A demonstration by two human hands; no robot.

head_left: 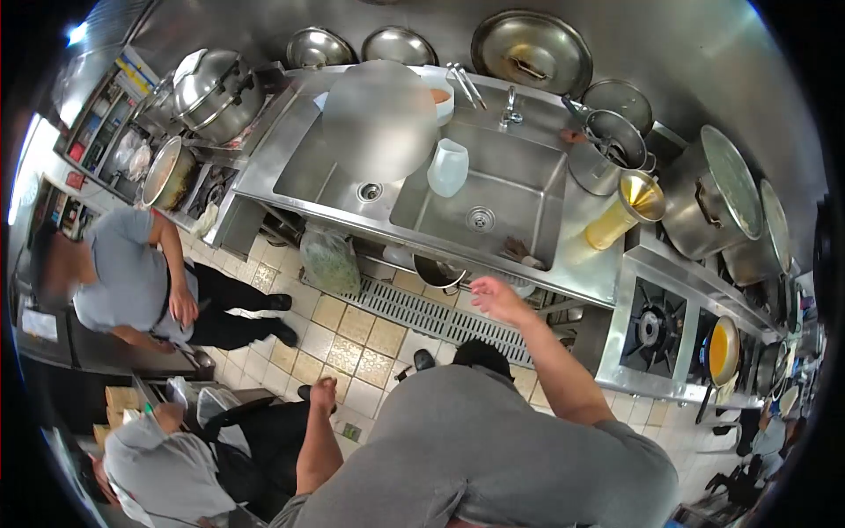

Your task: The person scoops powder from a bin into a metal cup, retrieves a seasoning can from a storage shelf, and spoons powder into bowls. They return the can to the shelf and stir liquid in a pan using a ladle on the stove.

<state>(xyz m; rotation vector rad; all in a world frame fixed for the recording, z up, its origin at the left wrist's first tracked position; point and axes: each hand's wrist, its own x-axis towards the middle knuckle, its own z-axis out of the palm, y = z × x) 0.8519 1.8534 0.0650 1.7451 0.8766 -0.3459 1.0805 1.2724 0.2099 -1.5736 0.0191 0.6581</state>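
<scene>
My right hand (pixel 495 297) reaches out in front of the sink's near edge, fingers apart, holding nothing. Low at my left side, my left hand (pixel 323 393) hangs over the tiled floor with its fingers curled in; I see nothing in it. Nearest to my right hand is the steel double sink (pixel 550 211). A translucent white pitcher (pixel 449 167) stands in its right basin. A brownish item (pixel 524 253) I cannot make out lies in that basin's near right corner. Under the counter, a metal pot (pixel 437 273) shows partly behind the sink's edge.
Two people, one standing (pixel 132 273) and one lower down (pixel 176 462), are to my left. Right of the sink are a steel pot (pixel 594 172), a tall yellow container (pixel 607 229), a stockpot (pixel 704 211) and a burner (pixel 650 327). A floor grate (pixel 414 312) runs below.
</scene>
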